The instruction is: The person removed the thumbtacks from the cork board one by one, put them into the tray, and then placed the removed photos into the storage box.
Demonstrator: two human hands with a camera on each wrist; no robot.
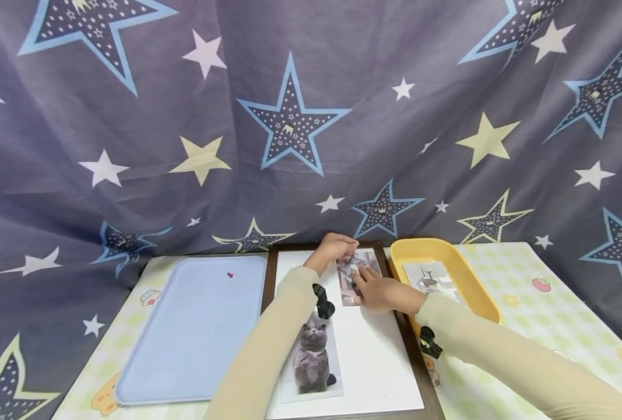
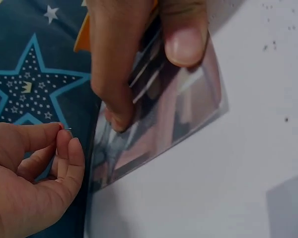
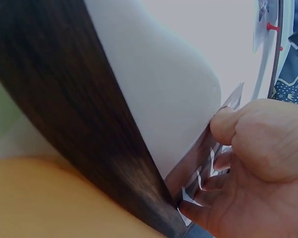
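Observation:
In the left wrist view my left hand pinches a small red push pin between thumb and fingertips, its metal needle sticking out. That same hand is over the top of a white board in a dark wooden frame. A photo print lies at the board's upper right. My right hand presses on it with spread fingers and thumb, covering part of the picture. Lower on the board is a photo of a grey cat, partly behind my left forearm.
A pale blue tray with small red push pins lies left of the board. To the right, a yellow basket holds photo prints. Behind the table hangs a star-patterned curtain. Another red push pin stands by a photo's edge.

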